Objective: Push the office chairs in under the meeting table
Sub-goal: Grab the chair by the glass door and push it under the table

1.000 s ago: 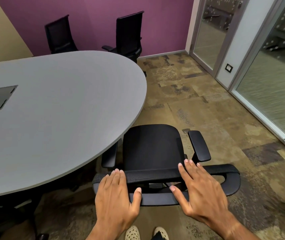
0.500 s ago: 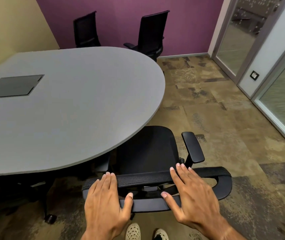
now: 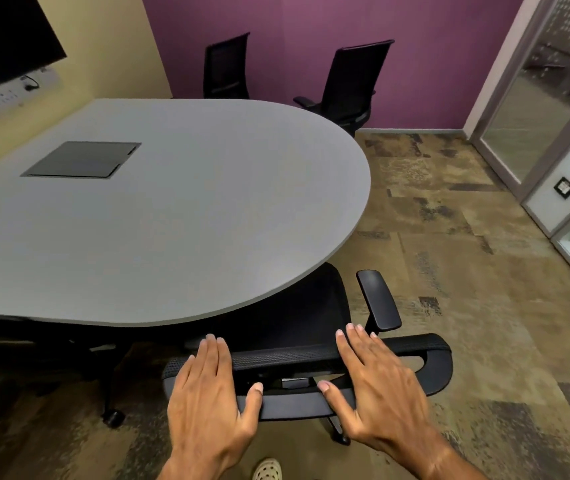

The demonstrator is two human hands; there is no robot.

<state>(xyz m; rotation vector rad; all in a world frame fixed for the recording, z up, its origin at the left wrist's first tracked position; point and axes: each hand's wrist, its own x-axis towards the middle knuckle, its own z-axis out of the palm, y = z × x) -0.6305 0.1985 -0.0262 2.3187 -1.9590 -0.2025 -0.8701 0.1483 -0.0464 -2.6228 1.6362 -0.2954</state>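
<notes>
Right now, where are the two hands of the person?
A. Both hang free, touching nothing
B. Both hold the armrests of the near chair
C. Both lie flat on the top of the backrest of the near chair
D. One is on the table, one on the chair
C: the left hand and the right hand press with straight fingers on the backrest of the near chair, whose seat is partly under the table.

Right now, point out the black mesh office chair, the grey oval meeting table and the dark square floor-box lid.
black mesh office chair [image 3: 287, 355], head view, backrest top.
grey oval meeting table [image 3: 207, 209], head view, bare top.
dark square lid [image 3: 82, 159], head view, centre.

Office meeting room: oval table [image 3: 179, 216], mesh chairs [image 3: 352, 84], wall screen [image 3: 3, 39]
</notes>
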